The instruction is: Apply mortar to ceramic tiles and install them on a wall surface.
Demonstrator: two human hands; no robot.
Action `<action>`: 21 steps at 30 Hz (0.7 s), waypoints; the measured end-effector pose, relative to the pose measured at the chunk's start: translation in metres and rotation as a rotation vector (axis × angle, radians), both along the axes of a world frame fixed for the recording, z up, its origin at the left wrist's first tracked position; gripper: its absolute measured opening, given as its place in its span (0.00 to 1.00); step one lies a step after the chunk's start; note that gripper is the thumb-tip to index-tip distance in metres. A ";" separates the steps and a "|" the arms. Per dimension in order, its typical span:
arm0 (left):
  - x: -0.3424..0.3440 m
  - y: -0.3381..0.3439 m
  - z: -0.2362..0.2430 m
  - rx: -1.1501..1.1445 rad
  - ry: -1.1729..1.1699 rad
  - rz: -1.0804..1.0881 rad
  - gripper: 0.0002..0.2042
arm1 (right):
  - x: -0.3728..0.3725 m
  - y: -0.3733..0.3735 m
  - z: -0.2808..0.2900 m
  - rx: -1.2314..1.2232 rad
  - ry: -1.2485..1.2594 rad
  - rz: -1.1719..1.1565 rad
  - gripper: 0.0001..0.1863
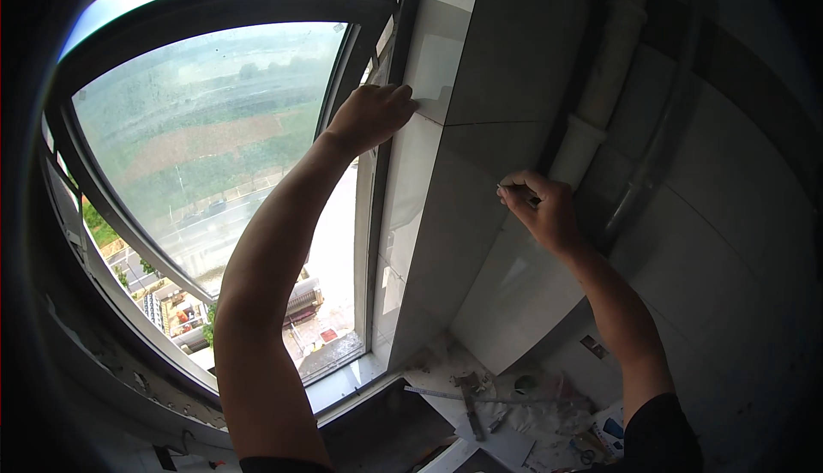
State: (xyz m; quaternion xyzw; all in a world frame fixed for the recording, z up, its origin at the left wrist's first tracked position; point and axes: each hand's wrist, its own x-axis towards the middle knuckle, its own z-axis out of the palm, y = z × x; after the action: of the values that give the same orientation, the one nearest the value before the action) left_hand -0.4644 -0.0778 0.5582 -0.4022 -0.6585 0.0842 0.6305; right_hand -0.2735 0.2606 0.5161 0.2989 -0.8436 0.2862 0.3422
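Note:
My left hand (373, 114) is raised beside the open window, its curled fingertips at the pale tiled reveal (405, 216); whatever they grip, if anything, is hidden. The dark-framed sash (223, 0) tilts open behind my left arm. To the right, my right hand (540, 207) pinches a tiny pale thing (501, 187), too small to name, in front of the grey tiled wall face (484, 164). A horizontal joint runs across the tiles a little above that hand.
Two vertical pipes, one white (583, 138) and one greyer (639, 181), run along the right wall. Below lie a dark sink (377, 426) and a worktop (514, 443) cluttered with tools, a long thin strip (493, 400) and scraps. Far below outside are a road and small structures.

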 end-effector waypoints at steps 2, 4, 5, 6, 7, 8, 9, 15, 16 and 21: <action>0.000 0.003 0.001 -0.023 0.004 0.020 0.10 | -0.004 0.006 -0.001 0.008 0.014 -0.003 0.05; -0.003 -0.001 0.001 -0.009 0.028 -0.011 0.07 | -0.008 0.008 -0.003 0.017 0.032 0.008 0.05; -0.006 -0.002 0.001 -0.009 0.021 -0.009 0.07 | -0.009 0.009 -0.004 0.016 0.025 0.010 0.05; -0.007 -0.002 0.003 -0.020 0.023 -0.018 0.08 | -0.010 0.010 -0.003 0.001 0.019 0.007 0.05; -0.008 -0.002 0.004 -0.031 0.024 -0.028 0.08 | -0.011 0.011 -0.002 -0.014 0.013 0.004 0.05; -0.008 -0.002 0.005 -0.028 0.016 -0.028 0.08 | -0.012 0.012 -0.003 -0.011 0.005 0.005 0.05; -0.010 -0.002 0.006 -0.048 0.053 -0.046 0.09 | -0.014 0.010 -0.002 -0.004 0.023 0.007 0.05; -0.017 -0.005 0.001 -0.103 0.139 -0.004 0.13 | -0.016 -0.008 0.011 0.035 0.049 -0.004 0.05; -0.018 -0.005 -0.001 -0.093 0.163 -0.011 0.13 | -0.018 -0.011 0.014 0.012 0.066 0.032 0.05; -0.025 0.003 -0.022 -0.029 0.151 -0.018 0.11 | -0.034 -0.026 0.039 0.102 0.195 0.039 0.04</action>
State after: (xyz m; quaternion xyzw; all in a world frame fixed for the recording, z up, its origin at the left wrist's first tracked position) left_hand -0.4891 -0.0745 0.5362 -0.4095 -0.6042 0.1180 0.6733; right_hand -0.3076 0.2342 0.5548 0.3588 -0.8138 0.2191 0.4012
